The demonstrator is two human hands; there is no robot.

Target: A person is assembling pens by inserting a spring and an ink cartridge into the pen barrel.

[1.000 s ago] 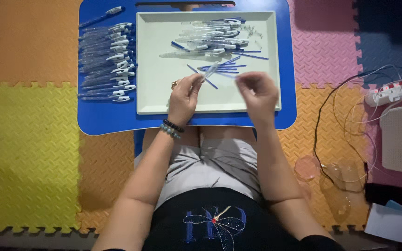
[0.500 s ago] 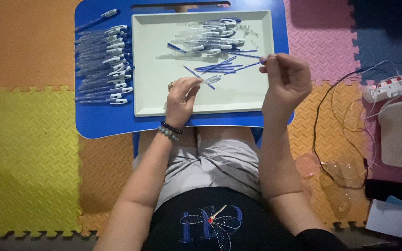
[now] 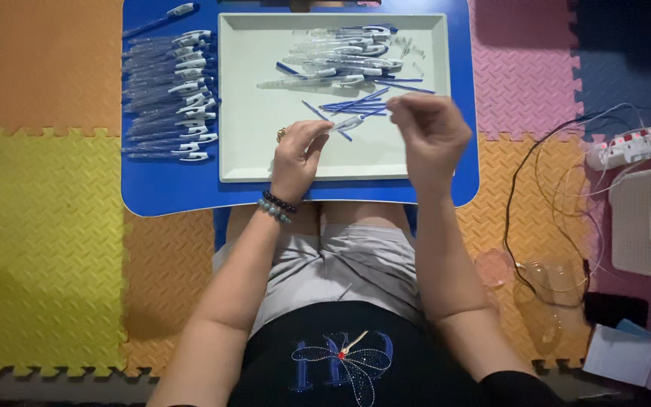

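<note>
My left hand (image 3: 299, 154) pinches a clear pen barrel (image 3: 349, 122) over the pale tray (image 3: 250, 151). My right hand (image 3: 431, 136) is closed with its fingertips near the barrel's far end and seems to pinch a thin blue refill, hard to make out. Loose blue refills (image 3: 356, 105) lie just beyond the fingers. Clear pen parts (image 3: 340, 56) are heaped at the tray's far side. A row of assembled pens (image 3: 171, 94) lies on the blue lap table (image 3: 167, 192) left of the tray.
Coloured foam mats (image 3: 39, 226) cover the floor. Right of the table lie tangled cables (image 3: 559, 188), a white power strip (image 3: 631, 147), a white device (image 3: 649, 218) and clear plastic cups (image 3: 544, 294).
My right hand swung out to the right, then came back toward the barrel held in my left hand. My left hand stayed nearly in place.
</note>
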